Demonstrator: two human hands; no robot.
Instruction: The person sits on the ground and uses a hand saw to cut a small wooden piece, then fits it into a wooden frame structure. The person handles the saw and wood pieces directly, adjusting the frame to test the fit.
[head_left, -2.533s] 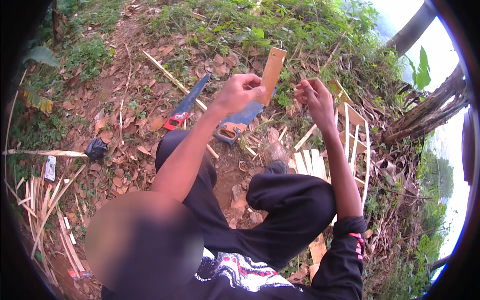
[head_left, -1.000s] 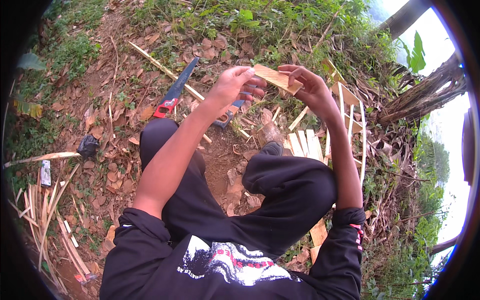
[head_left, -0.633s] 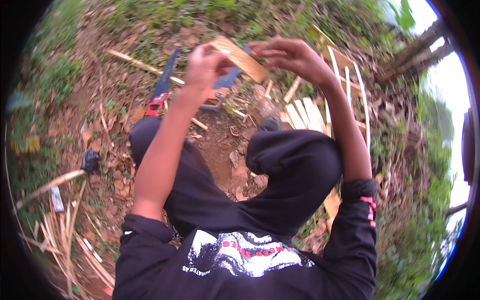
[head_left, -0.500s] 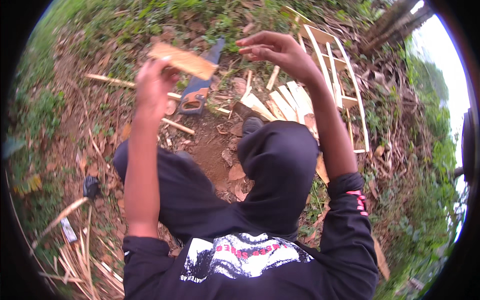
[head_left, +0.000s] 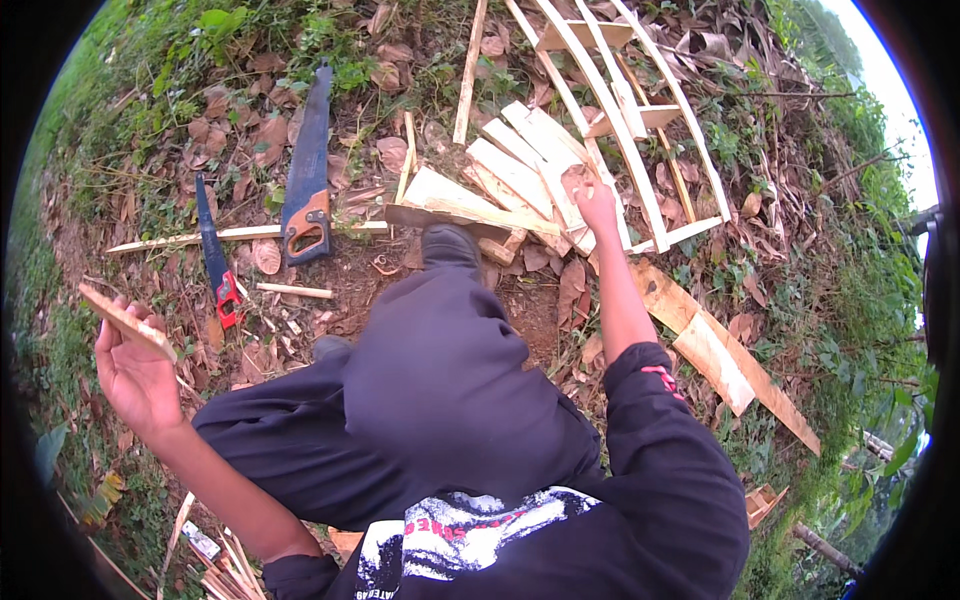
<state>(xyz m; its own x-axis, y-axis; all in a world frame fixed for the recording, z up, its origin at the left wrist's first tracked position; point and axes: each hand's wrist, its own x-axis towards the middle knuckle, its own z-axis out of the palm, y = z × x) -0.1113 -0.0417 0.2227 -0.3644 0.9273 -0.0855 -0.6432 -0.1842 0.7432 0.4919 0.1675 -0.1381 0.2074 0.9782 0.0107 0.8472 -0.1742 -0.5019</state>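
My left hand (head_left: 140, 375) is out at the far left, its fingers closed on a short thin wooden board (head_left: 128, 322) that is tilted nearly edge-on. My right hand (head_left: 598, 205) reaches forward to the fanned row of pale wooden slats (head_left: 510, 175) on the ground. Its fingers are bent together at the right end of that row, by a small brown patch; what they grip, if anything, I cannot make out. Just right of that hand stands a wooden frame (head_left: 640, 130) of long thin strips joined by cross boards.
Ahead of my knees lie a large handsaw (head_left: 308, 170) with a wooden handle and a smaller saw (head_left: 218, 260) with a red handle. A long stick (head_left: 195, 240) passes behind them. Long boards (head_left: 715, 360) rest at right. Thin strips (head_left: 235, 575) are piled at lower left.
My left hand has swung down and left with the board. My right hand has come down from the air to the slats. The view has shifted, and the red-handled saw now shows.
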